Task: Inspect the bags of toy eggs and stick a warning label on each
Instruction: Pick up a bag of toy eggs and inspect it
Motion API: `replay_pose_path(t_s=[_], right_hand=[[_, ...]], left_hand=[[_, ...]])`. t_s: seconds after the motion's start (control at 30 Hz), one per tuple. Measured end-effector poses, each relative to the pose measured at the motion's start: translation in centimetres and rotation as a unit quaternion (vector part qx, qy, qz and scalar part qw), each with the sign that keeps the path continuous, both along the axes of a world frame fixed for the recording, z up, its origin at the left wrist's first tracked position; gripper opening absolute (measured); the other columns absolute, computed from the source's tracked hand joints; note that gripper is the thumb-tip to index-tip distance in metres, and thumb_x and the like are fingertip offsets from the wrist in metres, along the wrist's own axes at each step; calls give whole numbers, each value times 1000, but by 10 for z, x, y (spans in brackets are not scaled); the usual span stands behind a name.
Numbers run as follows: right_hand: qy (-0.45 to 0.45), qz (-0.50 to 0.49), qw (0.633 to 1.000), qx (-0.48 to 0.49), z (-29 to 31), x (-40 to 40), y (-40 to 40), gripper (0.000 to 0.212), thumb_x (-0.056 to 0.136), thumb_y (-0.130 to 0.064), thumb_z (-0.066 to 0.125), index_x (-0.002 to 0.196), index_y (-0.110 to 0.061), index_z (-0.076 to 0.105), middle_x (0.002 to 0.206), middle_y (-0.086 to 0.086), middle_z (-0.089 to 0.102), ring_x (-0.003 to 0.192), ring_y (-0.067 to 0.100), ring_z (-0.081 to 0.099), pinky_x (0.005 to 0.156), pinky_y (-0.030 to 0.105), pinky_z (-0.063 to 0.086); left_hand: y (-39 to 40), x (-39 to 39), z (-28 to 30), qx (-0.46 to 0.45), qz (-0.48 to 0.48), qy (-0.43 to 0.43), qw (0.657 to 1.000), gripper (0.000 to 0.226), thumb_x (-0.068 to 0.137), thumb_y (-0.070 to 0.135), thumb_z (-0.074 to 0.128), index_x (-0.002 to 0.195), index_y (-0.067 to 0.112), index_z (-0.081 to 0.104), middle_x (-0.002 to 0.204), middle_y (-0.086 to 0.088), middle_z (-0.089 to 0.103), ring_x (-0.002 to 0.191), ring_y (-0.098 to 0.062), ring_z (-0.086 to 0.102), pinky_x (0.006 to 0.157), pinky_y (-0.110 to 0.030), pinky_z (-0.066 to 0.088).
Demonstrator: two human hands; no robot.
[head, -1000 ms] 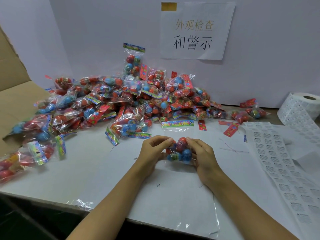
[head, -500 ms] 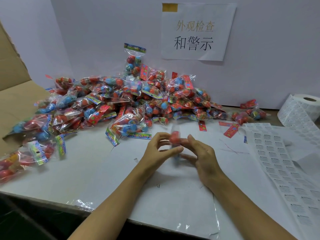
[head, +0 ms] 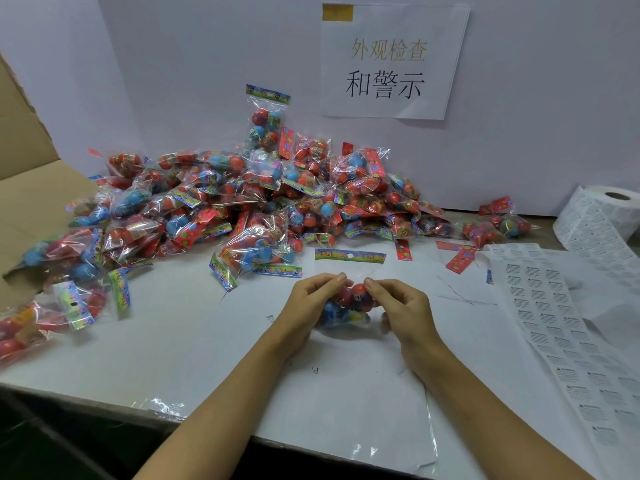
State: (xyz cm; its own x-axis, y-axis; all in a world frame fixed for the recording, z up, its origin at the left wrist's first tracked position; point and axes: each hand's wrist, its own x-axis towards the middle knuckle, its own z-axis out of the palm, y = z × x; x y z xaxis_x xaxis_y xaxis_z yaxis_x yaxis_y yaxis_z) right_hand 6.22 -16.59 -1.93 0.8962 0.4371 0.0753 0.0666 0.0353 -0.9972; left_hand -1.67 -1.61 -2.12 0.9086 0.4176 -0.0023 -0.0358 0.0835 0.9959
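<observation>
1. A pale wall (head: 519, 98) stands behind the white worktop (head: 166, 341), and a paper sign (head: 394, 60) with printed characters is stuck on it, a strip of yellow tape at its top left corner.
2. A big heap of bagged toy eggs (head: 242, 202), red and blue in clear film, fills the far left and middle of the worktop; one bag at the back leans upright against the wall.
3. A cardboard box flap (head: 31, 188) rises at the far left edge, with bags spilling beside it.
4. In the middle, near the front, one bag of toy eggs (head: 349, 303) is held between both hands, its colourful header card (head: 349, 255) pointing away toward the heap.
5. The left hand (head: 308, 306) curls round the bag's left side, fingertips pinching at the top.
6. The right hand (head: 405, 310) grips the right side likewise, fingers bent over the eggs.
7. A sheet of warning labels (head: 554, 323) runs along the right, unrolled from a label roll (head: 602, 216) at the far right.
8. A clear plastic sleeve (head: 346, 410) lies under the forearms.
</observation>
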Motion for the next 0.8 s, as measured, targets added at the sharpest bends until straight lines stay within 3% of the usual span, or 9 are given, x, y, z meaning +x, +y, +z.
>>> replay_pose_path(t_s=[0.13,0.27,0.4,0.5,0.6,0.7,0.8], right_hand=[[10,-5,1000,7,-1,2,-1,13,91,-27,73,83,-19,80,72,-1,73,60,8,60,45,21,43],[8,-2,1000,8,-1,1,-1,15,92,-31,72,87,-19,80,79,1,76,72,12,65,48,21,44],[16,11,1000,-6,0,2,-1,16,90,-38,72,91,-23,79,85,-1,76,77,11,65,50,23,46],[2,72,997,-37,3,1,-2,32,78,-52,74,96,-26,77,87,-6,77,72,2,66,50,18,45],[-19,123,991,-54,3,1,-3,22,81,-36,80,95,-19,78,79,-6,76,63,-3,64,51,10,43],[-13,85,995,-43,3,4,-4,17,85,-29,79,96,-17,78,82,0,77,65,5,65,49,18,44],[37,40,998,6,3,8,-5,23,84,-32,79,98,-14,78,88,12,75,70,23,59,47,30,42]], left_hand=[[0,1,-1,0,-5,5,1000,22,96,36,65,91,22,81,97,-1,78,95,-11,74,83,-29,62],[0,1,0,-3,-1,0,1000,28,85,50,67,89,26,82,98,1,77,97,-12,73,85,-31,62],[3,1,0,-27,18,-2,999,35,80,57,67,92,27,81,101,-3,77,105,-22,72,90,-39,62],[4,0,1,-44,23,-18,999,38,83,54,67,94,22,81,105,-13,76,107,-31,72,90,-42,62],[3,-2,4,-77,19,-30,996,40,78,54,74,95,19,82,109,-20,74,105,-33,72,84,-42,63],[2,-3,3,-77,-3,-29,997,44,74,51,85,104,18,80,113,-18,73,110,-35,71,89,-46,61],[3,-4,1,-60,-49,-29,997,51,73,38,88,115,15,74,113,-18,73,103,-34,73,81,-43,61]])
